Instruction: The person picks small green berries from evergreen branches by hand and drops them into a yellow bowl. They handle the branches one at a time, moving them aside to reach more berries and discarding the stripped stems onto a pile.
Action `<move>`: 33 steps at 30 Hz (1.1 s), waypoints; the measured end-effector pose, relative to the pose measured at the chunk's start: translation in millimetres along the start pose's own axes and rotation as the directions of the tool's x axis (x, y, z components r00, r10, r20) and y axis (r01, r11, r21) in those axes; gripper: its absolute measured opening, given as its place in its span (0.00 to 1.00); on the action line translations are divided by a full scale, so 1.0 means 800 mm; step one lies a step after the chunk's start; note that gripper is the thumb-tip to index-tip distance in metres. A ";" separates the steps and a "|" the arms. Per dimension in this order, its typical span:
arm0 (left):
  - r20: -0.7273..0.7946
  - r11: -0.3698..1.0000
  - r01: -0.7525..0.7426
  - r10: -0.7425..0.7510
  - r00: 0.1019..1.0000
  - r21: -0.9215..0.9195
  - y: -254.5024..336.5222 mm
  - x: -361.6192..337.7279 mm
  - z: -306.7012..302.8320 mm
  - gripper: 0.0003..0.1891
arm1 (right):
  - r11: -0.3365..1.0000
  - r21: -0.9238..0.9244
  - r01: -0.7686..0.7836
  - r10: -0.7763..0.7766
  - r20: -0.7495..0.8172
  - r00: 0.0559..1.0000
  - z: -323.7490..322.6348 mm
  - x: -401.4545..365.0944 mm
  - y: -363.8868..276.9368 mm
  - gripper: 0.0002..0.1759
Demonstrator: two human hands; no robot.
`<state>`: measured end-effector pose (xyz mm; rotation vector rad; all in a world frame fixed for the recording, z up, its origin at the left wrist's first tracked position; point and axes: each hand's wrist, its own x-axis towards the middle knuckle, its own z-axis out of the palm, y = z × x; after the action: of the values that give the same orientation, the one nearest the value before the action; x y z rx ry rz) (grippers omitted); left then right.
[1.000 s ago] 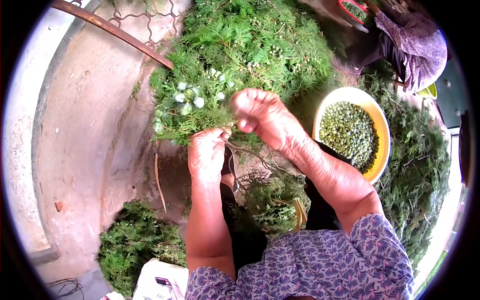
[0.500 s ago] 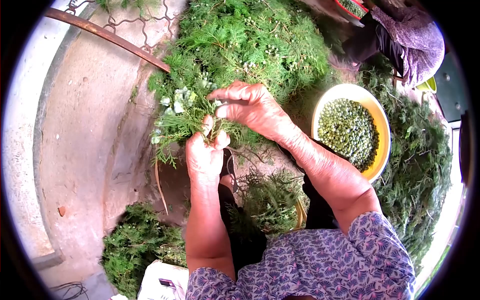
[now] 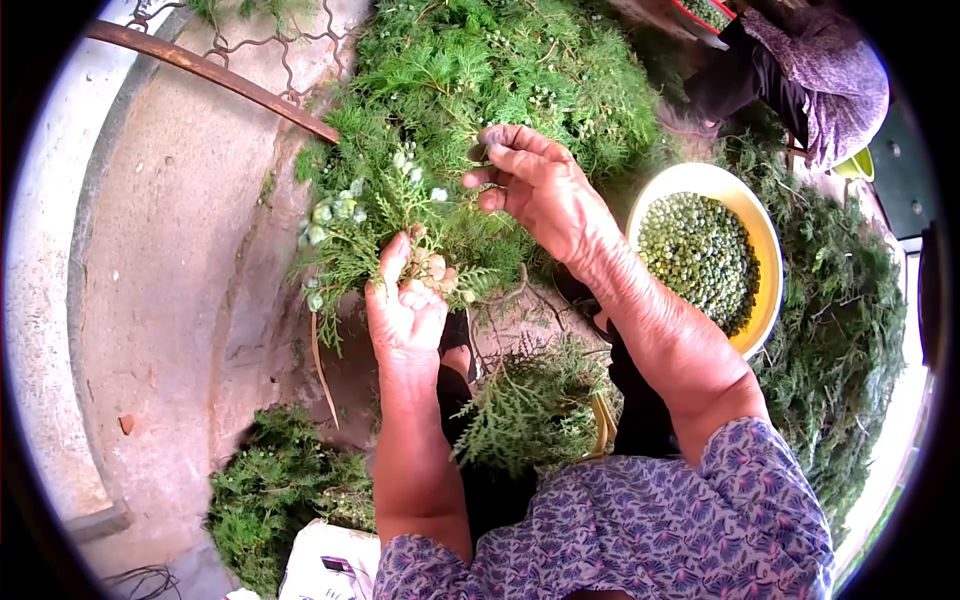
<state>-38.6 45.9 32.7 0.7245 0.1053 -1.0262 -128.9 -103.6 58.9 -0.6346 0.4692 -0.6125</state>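
My left hand (image 3: pixel 408 315) is closed around a green conifer sprig (image 3: pixel 395 205), whose flat, scaly leaves fan out above and to both sides of the fingers. Pale bluish-green cones (image 3: pixel 340 208) cluster on the sprig's left side and near its top. To the right of the sprig and apart from it, my right hand (image 3: pixel 545 190) is raised with curled fingers. Its thumb and a fingertip come together; anything between them is too small to make out. Beyond both hands lies a large heap of cut conifer branches (image 3: pixel 500 75).
A yellow basin (image 3: pixel 765 270) full of small green cones stands at my right. More branches (image 3: pixel 840 330) lie beyond it, with smaller piles near my lap (image 3: pixel 530 410) and lower left (image 3: pixel 280 490). A wooden bar (image 3: pixel 215 70) crosses the upper left. Another person (image 3: pixel 815 80) sits at upper right.
My right hand has pulled away from the sprig, up and to the right. My left hand still holds the sprig, which shows more openly now.
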 end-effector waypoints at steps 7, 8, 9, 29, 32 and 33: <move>-0.109 0.999 -0.040 0.041 0.993 0.011 0.002 -0.003 0.009 0.09 | 0.974 0.040 -0.222 0.220 0.059 0.974 -0.024 -0.002 0.041 0.09; -0.109 0.999 -0.037 0.038 0.993 0.012 0.001 -0.003 0.009 0.09 | 0.974 0.002 -0.226 0.225 0.086 0.970 -0.022 -0.002 0.046 0.12; -0.068 1.000 -0.021 0.022 0.997 0.017 0.000 -0.004 0.008 0.10 | 0.976 -0.020 -0.218 0.219 0.124 0.968 -0.016 -0.004 0.044 0.13; 0.263 0.972 -0.042 0.104 0.959 -0.231 0.023 0.028 -0.032 0.12 | 0.908 -0.195 -0.370 0.375 -0.013 0.927 -0.040 -0.025 0.037 0.09; 0.272 0.974 -0.034 0.096 0.957 -0.226 0.024 0.030 -0.037 0.12 | 0.861 -0.247 -0.445 0.480 0.102 0.871 -0.038 -0.036 0.060 0.13; 0.272 0.974 -0.032 0.095 0.958 -0.226 0.023 0.030 -0.036 0.12 | 0.865 -0.215 -0.454 0.489 0.148 0.860 -0.037 -0.038 0.067 0.14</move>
<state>-3.8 51.0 10.3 0.3733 -0.0507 -1.0269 -147.1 -61.2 8.5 -0.7058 0.4723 -0.0350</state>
